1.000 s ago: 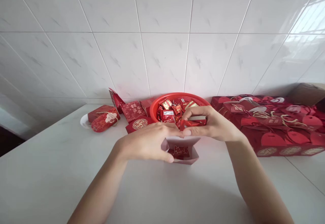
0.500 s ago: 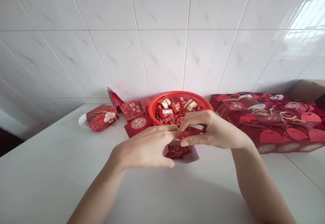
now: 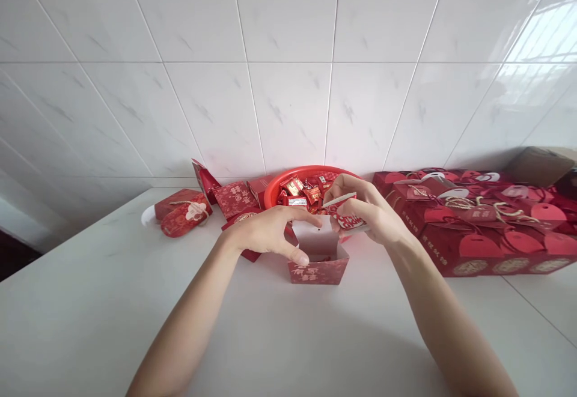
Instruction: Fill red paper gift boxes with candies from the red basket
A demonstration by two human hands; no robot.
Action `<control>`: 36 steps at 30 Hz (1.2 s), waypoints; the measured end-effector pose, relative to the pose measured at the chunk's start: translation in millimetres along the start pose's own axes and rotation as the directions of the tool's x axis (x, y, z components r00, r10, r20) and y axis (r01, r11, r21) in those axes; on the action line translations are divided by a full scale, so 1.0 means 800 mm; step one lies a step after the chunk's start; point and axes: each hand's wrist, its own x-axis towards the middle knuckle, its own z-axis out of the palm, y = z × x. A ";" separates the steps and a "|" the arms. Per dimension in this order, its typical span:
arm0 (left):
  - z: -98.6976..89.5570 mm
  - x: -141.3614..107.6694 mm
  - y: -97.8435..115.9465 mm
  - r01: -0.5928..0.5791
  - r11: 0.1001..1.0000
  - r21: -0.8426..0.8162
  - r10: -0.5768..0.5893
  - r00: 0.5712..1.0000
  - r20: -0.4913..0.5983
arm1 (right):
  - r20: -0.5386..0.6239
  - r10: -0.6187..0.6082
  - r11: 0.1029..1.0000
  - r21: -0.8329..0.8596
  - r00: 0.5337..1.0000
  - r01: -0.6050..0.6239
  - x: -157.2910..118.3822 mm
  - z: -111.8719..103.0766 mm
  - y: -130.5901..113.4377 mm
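My left hand (image 3: pixel 270 229) is curled around the left side of a small red gift box (image 3: pixel 318 272). Its thumb lies at the front rim and its fingers at the raised white back flap. The box stands upright with its top open; a little red shows inside, mostly hidden by the front wall. Just right of the flap, my right hand (image 3: pixel 369 208) pinches a small red and white packet (image 3: pixel 350 220) with curly lettering. Behind both hands, a red plastic basket (image 3: pixel 282 181) holds several wrapped candies (image 3: pixel 311 194).
Rows of closed red gift boxes (image 3: pixel 473 241) with cords stand at the right, a brown carton (image 3: pixel 543 166) behind them. Left of the basket are folded red boxes (image 3: pixel 234 197). Farther left, another red box (image 3: pixel 184 211) lies on the white counter (image 3: pixel 112 289), against a tiled wall.
The gift box now shows its patterned front and raised back flap, where its inside faced me before. My right hand has moved right and up, turning the packet so its lettering shows.
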 end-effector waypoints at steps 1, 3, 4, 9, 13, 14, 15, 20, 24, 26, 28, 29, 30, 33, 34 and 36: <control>0.000 0.001 -0.002 -0.006 1.000 -0.005 0.006 1.000 0.005 | -0.015 -0.005 1.000 0.010 1.000 0.005 0.002 -0.001 0.002; -0.001 0.002 -0.003 -0.026 1.000 -0.013 0.026 1.000 0.008 | -0.030 -0.027 1.000 0.009 0.999 0.027 0.005 -0.002 0.005; -0.001 0.003 -0.003 -0.034 0.999 -0.019 0.034 0.999 0.009 | -0.019 -0.035 0.999 0.007 0.999 0.035 0.006 -0.003 0.005; -0.001 0.001 0.005 0.031 0.997 -0.069 -0.029 0.999 0.024 | 0.154 -0.106 0.992 -0.051 0.982 0.115 0.009 -0.004 0.007; -0.002 0.001 0.007 0.010 0.997 -0.077 -0.010 1.000 0.004 | 0.223 -0.141 0.901 -0.376 0.965 0.218 0.004 -0.001 0.007; -0.002 0.001 0.007 -0.003 0.997 -0.074 0.002 1.000 -0.004 | 0.230 -0.140 0.841 -0.486 0.963 0.238 0.001 0.000 0.007; -0.003 0.002 0.007 -0.018 0.997 -0.076 0.018 1.000 -0.005 | 0.237 -0.136 0.767 -0.590 0.962 0.254 -0.002 0.003 0.006; -0.003 0.002 0.009 -0.085 0.987 -0.133 0.089 0.996 0.023 | 0.245 -0.087 0.414 -0.873 0.966 0.259 -0.008 0.021 0.006; -0.001 0.002 0.004 -0.071 0.988 -0.138 0.072 0.997 0.001 | 0.199 -0.126 0.244 -0.943 0.972 0.225 -0.008 0.029 0.006; 0.000 0.002 0.001 -0.068 0.991 -0.111 0.066 0.998 -0.025 | 0.190 -0.152 0.239 -0.945 0.970 0.223 -0.011 0.027 0.003; 0.000 0.001 0.000 -0.062 0.994 -0.093 0.059 0.998 -0.038 | 0.196 -0.183 0.277 -0.930 0.963 0.242 -0.015 0.021 -0.002; 0.000 0.001 0.000 -0.061 0.994 -0.091 0.058 0.998 -0.036 | 0.198 -0.199 0.305 -0.918 0.960 0.253 -0.018 0.017 -0.005; 0.000 0.001 0.001 -0.063 0.994 -0.089 0.060 0.998 -0.031 | 0.196 -0.215 0.333 -0.906 0.957 0.261 -0.020 0.013 -0.008; 0.000 0.001 0.002 -0.086 0.995 -0.057 0.084 0.996 -0.031 | 0.161 -0.251 0.414 -0.873 0.955 0.256 -0.025 0.003 -0.014; 0.000 0.001 0.002 -0.090 0.995 -0.036 0.088 0.995 -0.036 | 0.144 -0.258 0.436 -0.865 0.955 0.248 -0.025 -0.001 -0.015; 0.001 0.002 0.001 -0.082 0.997 -0.009 0.081 0.996 -0.036 | 0.104 -0.269 0.469 -0.854 0.957 0.224 -0.024 -0.007 -0.016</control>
